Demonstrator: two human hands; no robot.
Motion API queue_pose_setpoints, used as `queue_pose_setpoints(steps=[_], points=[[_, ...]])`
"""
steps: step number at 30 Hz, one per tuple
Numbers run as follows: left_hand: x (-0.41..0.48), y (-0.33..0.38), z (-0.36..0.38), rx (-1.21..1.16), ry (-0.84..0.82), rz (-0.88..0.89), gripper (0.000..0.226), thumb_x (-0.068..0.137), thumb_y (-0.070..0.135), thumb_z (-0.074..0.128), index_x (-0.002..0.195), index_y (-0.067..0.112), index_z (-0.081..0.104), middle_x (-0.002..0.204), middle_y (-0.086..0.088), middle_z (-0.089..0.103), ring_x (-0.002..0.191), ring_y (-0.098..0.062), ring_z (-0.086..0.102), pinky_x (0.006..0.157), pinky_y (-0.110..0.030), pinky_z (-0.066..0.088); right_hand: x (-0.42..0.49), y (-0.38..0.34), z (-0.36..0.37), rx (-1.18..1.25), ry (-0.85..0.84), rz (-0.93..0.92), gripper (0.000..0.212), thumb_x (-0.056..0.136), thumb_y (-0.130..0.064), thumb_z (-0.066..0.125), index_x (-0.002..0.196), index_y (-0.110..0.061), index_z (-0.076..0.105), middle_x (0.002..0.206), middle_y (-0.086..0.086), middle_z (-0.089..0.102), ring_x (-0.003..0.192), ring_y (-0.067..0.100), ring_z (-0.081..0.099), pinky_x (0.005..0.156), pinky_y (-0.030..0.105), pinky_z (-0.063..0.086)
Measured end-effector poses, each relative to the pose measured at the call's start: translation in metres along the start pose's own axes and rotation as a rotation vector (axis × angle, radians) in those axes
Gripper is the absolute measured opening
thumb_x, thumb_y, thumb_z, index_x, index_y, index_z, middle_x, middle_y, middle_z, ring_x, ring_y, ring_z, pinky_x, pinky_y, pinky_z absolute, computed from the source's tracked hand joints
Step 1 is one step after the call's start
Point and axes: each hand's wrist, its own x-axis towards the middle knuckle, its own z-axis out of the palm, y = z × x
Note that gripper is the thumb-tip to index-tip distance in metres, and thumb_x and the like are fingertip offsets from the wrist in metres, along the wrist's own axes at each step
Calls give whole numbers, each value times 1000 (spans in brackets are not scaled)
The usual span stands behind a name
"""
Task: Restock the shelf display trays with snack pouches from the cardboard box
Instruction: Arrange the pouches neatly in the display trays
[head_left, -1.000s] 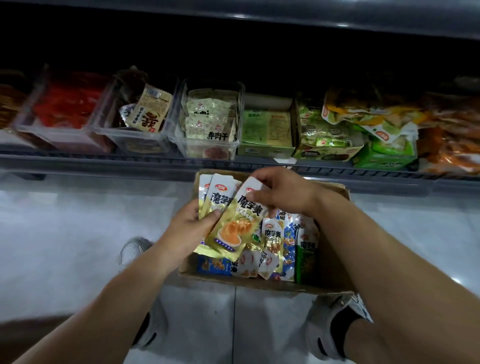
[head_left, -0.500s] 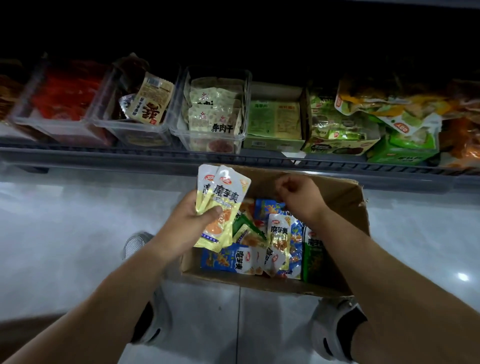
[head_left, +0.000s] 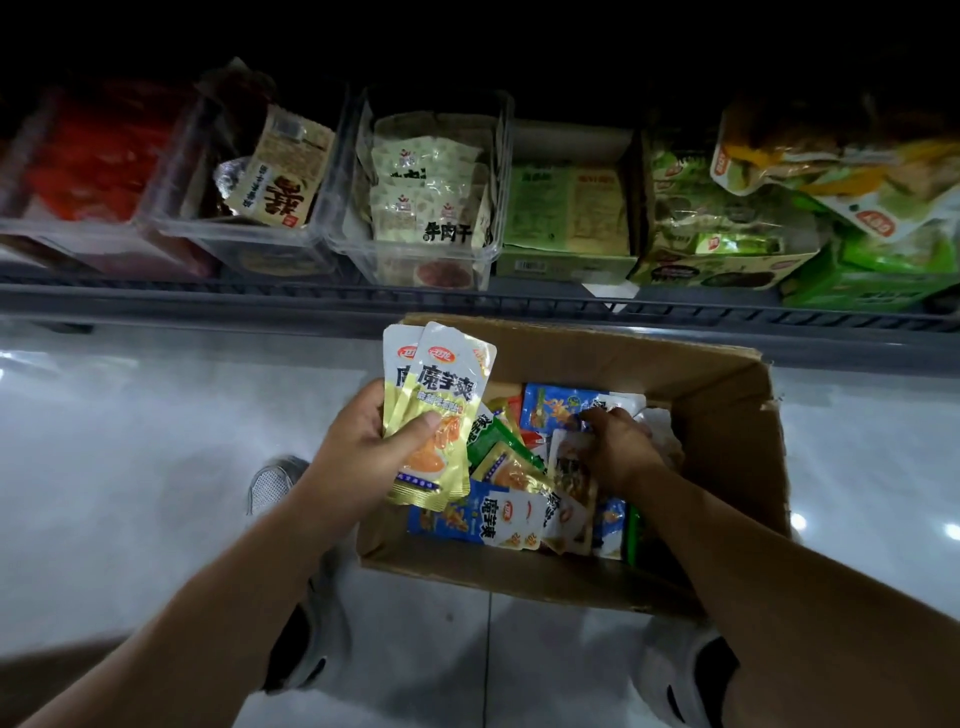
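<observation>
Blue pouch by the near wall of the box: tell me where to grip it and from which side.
The blue pouch lies flat on top, white end showing: probably pinch that end from above with the right hand; the left hand holds yellow pouches.

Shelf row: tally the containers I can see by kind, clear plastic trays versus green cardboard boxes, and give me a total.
Clear plastic trays: 3
Green cardboard boxes: 3
Total: 6
The dark shelf ends may hide more.
</observation>
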Motion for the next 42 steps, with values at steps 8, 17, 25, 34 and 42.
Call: queue_pose_setpoints(steps=[8, 17, 25, 34, 42], points=[[-1, 0, 1, 11, -11, 1, 23, 98, 11, 66, 117, 23, 64, 102, 9, 79, 89, -12, 77, 64, -21, 59, -5, 0, -22, 110, -14, -39, 4, 97, -27, 60, 96, -30, 62, 95, 1, 67, 91, 24, 65, 77, 35, 54], [-10, 6, 7, 0, 0, -8, 23, 100, 20, 66, 116, 35, 61, 109, 12, 77, 100, -14, 75, 81, -36, 60, -71, -66, -117, 343, 149, -279, 4, 98, -11, 55, 100, -14, 57, 78, -1, 62, 63, 9, 63, 52, 25, 54], [-30, 16, 10, -87, -46, 38, 31, 104, 20, 58, 133, 32, 59, 120, 13, 74, 114, -14, 69, 105, -41, 51, -110, -125, -102, 727, -88, -332, 11, 92, -3, 69, 93, -9, 60, 95, 15, 75, 67, 13, 70, 51, 27, 53], [-38, 15, 3, -33, -45, 54, 30, 105, 23, 55, 135, 24, 56, 124, 9, 71, 106, -1, 68, 78, -12, 52, -101, -137, -84, 784, -66, -270, 8, 94, -8, 68, 100, -8, 64, 99, 13, 75, 78, 21, 73, 57, 29, 55], [-25, 14, 2, -28, -31, 79, 30, 96, 18, 71, 123, 24, 62, 110, 8, 77, 104, -11, 73, 88, -27, 57, -93, -139, -75, 866, -56, -293, 20, 88, -8, 75, 83, -9, 56, 66, -1, 64, 62, 16, 66, 57, 32, 56]])
